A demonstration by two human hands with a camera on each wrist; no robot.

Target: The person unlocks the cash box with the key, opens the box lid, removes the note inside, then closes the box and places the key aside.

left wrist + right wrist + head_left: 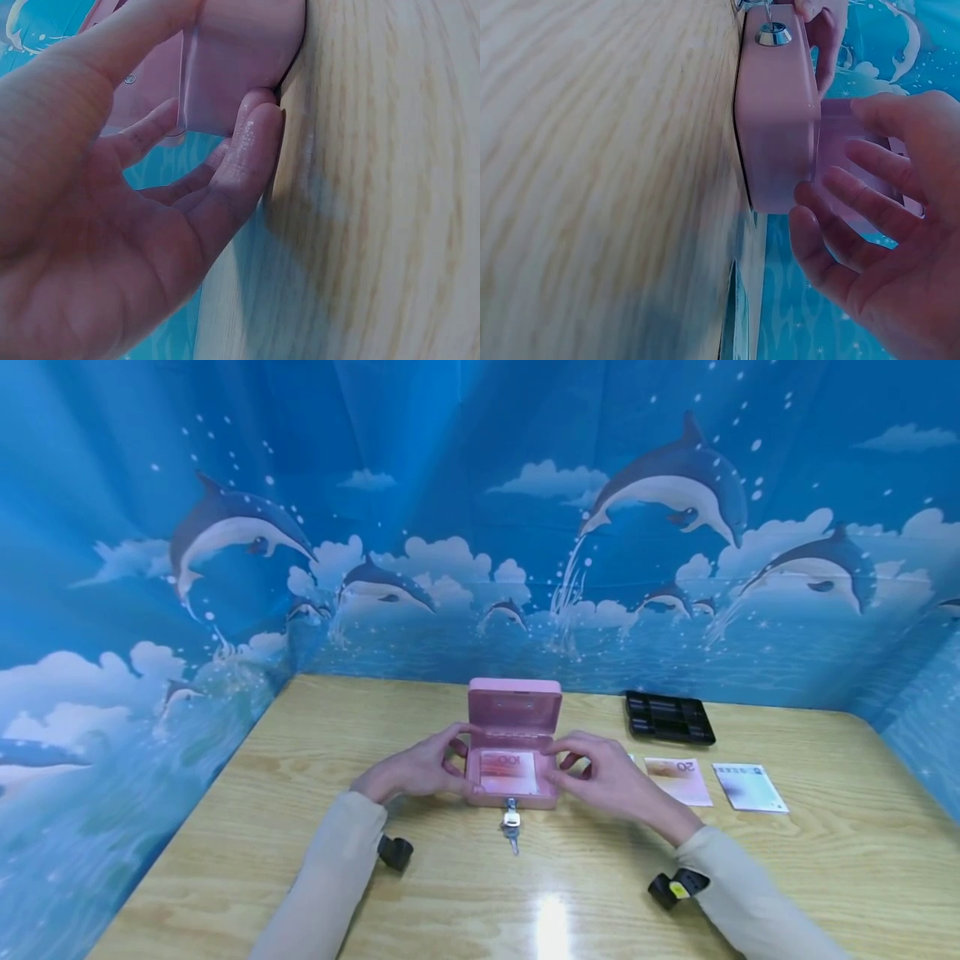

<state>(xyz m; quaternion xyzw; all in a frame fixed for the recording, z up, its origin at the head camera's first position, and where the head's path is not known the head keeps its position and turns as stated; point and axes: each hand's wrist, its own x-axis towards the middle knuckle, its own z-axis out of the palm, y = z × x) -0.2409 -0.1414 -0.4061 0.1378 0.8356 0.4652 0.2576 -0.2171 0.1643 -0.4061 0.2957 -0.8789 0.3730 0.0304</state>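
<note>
A small pink cash box (513, 801) stands on the table with its lid (514, 710) raised. Inside lies a reddish banknote (509, 772) marked 100. Keys (512, 820) hang from the lock (773, 34) on the front. My left hand (422, 767) holds the box's left side, thumb by the front rim and fingertips against the outer wall, low near the tabletop in the left wrist view. At the right rim is my right hand (603, 770), its thumb and index finger reaching over the edge and the other fingers loosely bent beside the wall.
A black compartment tray (670, 718) rests at the back right. In front of it lie a pinkish banknote (678, 781) marked 20 and a pale banknote (750, 787). A blue dolphin-print curtain (450, 527) hangs along the far edge of the wooden table (600, 902).
</note>
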